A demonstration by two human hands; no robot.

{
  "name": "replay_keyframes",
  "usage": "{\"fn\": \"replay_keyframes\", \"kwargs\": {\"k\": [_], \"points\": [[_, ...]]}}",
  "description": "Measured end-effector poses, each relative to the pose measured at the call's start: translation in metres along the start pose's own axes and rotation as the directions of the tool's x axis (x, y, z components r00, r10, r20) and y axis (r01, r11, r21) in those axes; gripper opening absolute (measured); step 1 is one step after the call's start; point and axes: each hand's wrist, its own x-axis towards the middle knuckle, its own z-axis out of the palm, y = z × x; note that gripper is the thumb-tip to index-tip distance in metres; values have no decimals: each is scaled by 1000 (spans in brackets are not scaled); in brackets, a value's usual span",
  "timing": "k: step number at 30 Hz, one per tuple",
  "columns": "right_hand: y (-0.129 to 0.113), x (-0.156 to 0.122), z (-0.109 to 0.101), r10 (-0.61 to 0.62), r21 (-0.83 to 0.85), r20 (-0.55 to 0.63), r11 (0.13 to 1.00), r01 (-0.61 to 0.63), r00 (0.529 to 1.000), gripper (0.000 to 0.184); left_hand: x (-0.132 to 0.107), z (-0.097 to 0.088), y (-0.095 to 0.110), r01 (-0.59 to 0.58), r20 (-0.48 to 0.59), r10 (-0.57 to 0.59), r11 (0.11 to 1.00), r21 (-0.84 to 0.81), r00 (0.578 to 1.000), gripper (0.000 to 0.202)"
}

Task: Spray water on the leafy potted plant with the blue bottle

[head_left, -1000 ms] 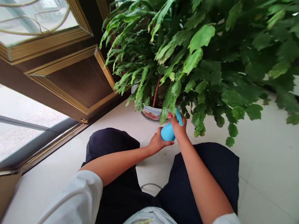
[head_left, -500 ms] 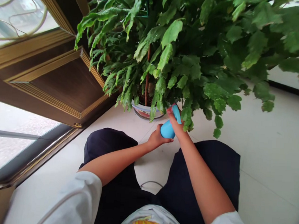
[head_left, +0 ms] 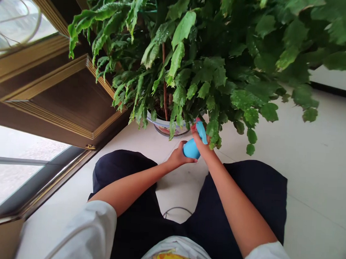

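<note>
Between my knees and the plant I hold a light blue spray bottle [head_left: 191, 149], tilted so its top points up towards the leaves. My left hand [head_left: 178, 154] is wrapped around its lower body. Higher up, my right hand [head_left: 204, 146] grips the bottle at its curved head, where a pinkish-red part shows; leaves partly hide the fingers and the nozzle. Just beyond stands a bushy green potted plant [head_left: 179, 62] with flat, jagged leaf segments, some carrying water drops. Its white patterned pot [head_left: 165, 126] is mostly covered by foliage.
On the left is a dark brown door [head_left: 67, 97] with gold trim and glass panes, beside a threshold [head_left: 54, 177]. Pale floor tiles [head_left: 313, 167] lie to the right. Long plant stems overhang on the right. A thin dark curved line [head_left: 178, 208] shows on the floor between my legs.
The view has shifted slightly, so the plant and pot appear a little further left and higher. Both hands keep their hold on the spray bottle, with little visible movement.
</note>
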Motion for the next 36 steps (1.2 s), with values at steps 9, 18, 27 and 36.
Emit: {"fn": "replay_keyframes", "kwargs": {"k": [9,18,27,36], "points": [[-20,-4,10,108,80,42,991,-111,993,33,-8,-10,-11,-25,-31,25,1000,-15,999,103],[-21,-7,16,252,212,60,942,-259,966,44,-20,-11,-14,-12,-94,10,1000,-22,996,99],[-20,-2,15,137,202,109,967,-157,985,49,-7,-3,-16,38,-20,-41,992,-123,999,103],[-3,-1,15,243,105,12,964,-243,970,46,-4,-5,-19,25,-19,-27,993,-116,999,102]]}}
